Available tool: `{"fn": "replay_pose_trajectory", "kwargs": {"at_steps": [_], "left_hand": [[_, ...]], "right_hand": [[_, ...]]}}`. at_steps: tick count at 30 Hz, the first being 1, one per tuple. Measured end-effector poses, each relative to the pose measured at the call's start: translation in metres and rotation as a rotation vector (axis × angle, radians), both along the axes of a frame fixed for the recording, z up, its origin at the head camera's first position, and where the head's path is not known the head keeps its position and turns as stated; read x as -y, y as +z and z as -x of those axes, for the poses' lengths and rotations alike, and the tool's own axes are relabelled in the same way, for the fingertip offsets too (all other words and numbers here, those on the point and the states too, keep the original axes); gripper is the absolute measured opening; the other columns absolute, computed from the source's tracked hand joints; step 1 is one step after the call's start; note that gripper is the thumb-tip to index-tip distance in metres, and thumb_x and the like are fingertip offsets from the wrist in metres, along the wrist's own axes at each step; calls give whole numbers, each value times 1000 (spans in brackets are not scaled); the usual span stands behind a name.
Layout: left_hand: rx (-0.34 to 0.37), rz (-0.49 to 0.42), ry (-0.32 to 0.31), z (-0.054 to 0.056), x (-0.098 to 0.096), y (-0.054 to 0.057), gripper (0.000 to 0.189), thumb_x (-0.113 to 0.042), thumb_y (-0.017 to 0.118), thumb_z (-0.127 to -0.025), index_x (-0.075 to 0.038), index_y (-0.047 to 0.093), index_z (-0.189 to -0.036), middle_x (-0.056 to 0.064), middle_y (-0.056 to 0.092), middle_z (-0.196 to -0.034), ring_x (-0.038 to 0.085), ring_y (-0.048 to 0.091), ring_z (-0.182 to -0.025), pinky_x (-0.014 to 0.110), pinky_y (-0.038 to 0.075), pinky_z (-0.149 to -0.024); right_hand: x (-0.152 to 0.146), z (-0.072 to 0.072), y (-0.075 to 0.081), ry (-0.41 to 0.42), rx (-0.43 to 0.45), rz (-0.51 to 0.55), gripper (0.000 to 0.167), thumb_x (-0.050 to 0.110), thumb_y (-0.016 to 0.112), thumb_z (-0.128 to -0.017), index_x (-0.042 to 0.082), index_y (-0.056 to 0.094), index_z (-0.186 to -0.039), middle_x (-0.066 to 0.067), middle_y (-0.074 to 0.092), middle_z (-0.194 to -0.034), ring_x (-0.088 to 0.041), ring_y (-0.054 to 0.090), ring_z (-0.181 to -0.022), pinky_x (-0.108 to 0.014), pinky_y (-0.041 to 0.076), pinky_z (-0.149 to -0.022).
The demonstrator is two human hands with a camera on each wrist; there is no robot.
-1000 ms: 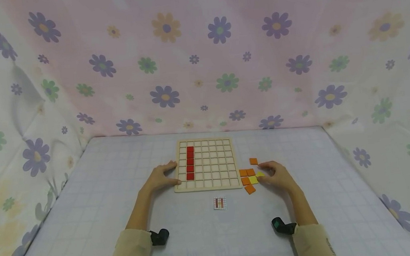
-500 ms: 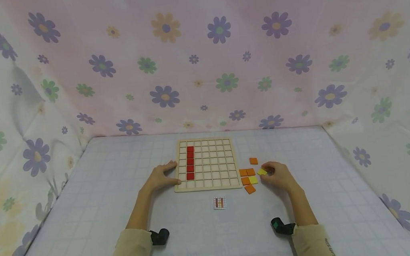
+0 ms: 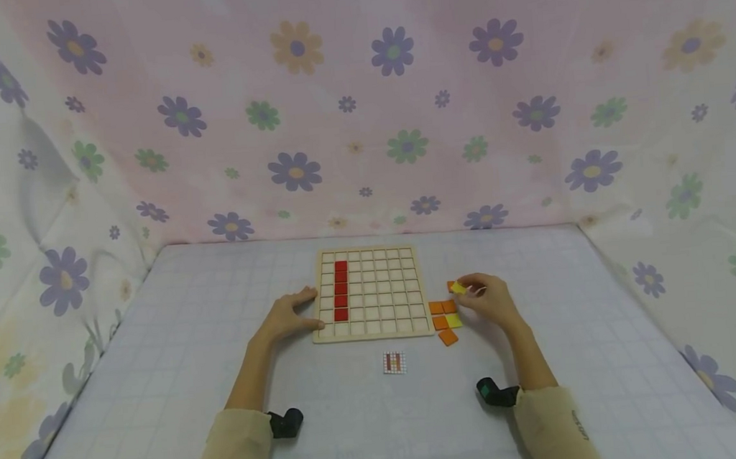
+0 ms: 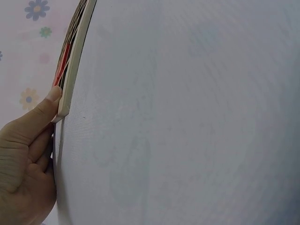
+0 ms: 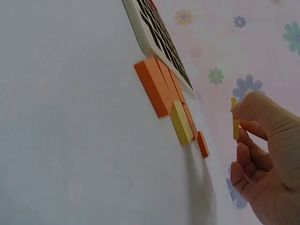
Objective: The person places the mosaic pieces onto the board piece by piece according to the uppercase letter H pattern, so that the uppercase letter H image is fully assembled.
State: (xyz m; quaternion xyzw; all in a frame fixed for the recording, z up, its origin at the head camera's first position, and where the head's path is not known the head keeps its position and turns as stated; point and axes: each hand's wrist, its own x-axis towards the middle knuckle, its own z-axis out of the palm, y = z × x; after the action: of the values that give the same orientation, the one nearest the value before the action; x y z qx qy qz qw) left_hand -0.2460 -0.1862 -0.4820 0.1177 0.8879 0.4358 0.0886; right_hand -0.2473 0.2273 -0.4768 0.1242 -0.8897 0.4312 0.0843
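Observation:
Pinched between the thumb and fingers of my right hand (image 3: 489,299) is a yellow square tile (image 5: 235,118), raised above the table. In the head view it overlaps an orange tile (image 3: 450,285) lying behind it. My left hand (image 3: 286,318) rests at the left side of a wooden grid board (image 3: 374,338), thumb on the edge near the front corner and index finger farther up. A column of red tiles (image 3: 342,289) fills part of the board's second column. Beside the board's right edge lie several orange tiles (image 3: 439,322) and another yellow tile (image 3: 454,320).
A small printed pattern card (image 3: 394,363) lies in front of the board. Another orange tile (image 3: 448,337) sits at the near end of the loose tiles. White cloth (image 3: 358,432) covers the table, with flowered curtains (image 3: 360,129) behind and at both sides.
My right hand has lifted the yellow tile from beside the other tiles and moved it up and slightly left, toward the far orange tile. The left hand stays at the board.

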Motion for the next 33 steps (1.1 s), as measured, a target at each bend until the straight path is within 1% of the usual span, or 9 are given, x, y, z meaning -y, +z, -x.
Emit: {"fn": "replay_pose_trajectory", "kwargs": {"at_steps": [2,5,8,12,15,20,23,27,33], "left_hand": [[-2,-4,-1,0,0,0,80,-22,83,-70,2,46,-136,21,36,-145,35,29,-137,48,22,-114],[-4,-3,-4,0,0,0,80,-22,83,-70,3,46,-136,21,35,-145,35,29,-137,48,22,-114],[-6,-1,-3,0,0,1,80,-22,84,-69,2,47,-135,21,36,-144,36,29,-137,48,22,-114],[-2,2,3,0,-1,2,80,-23,84,-69,2,47,-136,20,36,-144,35,29,-137,47,21,-114],[1,2,6,0,-1,2,80,-22,84,-69,2,47,-136,20,36,-145,34,29,-137,47,21,-114],[0,2,5,0,-1,1,79,-21,83,-70,2,47,-136,20,37,-144,34,30,-137,46,22,-114],[4,1,8,0,-1,0,79,-21,83,-70,2,47,-135,20,37,-144,34,30,-137,46,21,-114],[12,-1,17,0,-1,1,78,-20,83,-69,2,47,-135,20,37,-144,34,31,-137,46,21,-115],[21,6,27,1,-1,2,78,-20,83,-69,1,48,-135,19,37,-145,32,30,-137,45,21,-115]], "right_hand": [[10,5,1,21,-7,40,28,3,73,-77,-6,66,-102,-19,67,-94,-25,57,-79,-22,49,-69],[29,13,1,59,-2,93,28,3,73,-77,-6,67,-102,-20,67,-95,-25,57,-79,-22,49,-69],[48,21,0,100,0,130,29,4,73,-77,-6,66,-103,-20,67,-97,-25,56,-81,-24,50,-71],[74,31,-1,182,4,140,30,4,72,-79,-7,65,-106,-21,66,-101,-29,58,-85,-29,51,-73],[91,38,0,229,20,132,31,4,71,-80,-8,64,-108,-22,66,-103,-31,59,-87,-33,52,-74],[115,49,1,260,37,108,32,3,70,-80,-9,64,-109,-23,65,-103,-32,61,-86,-35,54,-75],[127,54,1,280,64,103,33,2,70,-79,-10,64,-109,-25,64,-105,-33,62,-87,-37,55,-76],[139,58,-3,297,102,80,34,4,72,-79,-8,64,-110,-23,64,-108,-32,63,-90,-36,55,-77],[156,61,-7,333,89,3,35,6,72,-80,-9,63,-110,-21,64,-106,-30,62,-94,-33,55,-79]]}}
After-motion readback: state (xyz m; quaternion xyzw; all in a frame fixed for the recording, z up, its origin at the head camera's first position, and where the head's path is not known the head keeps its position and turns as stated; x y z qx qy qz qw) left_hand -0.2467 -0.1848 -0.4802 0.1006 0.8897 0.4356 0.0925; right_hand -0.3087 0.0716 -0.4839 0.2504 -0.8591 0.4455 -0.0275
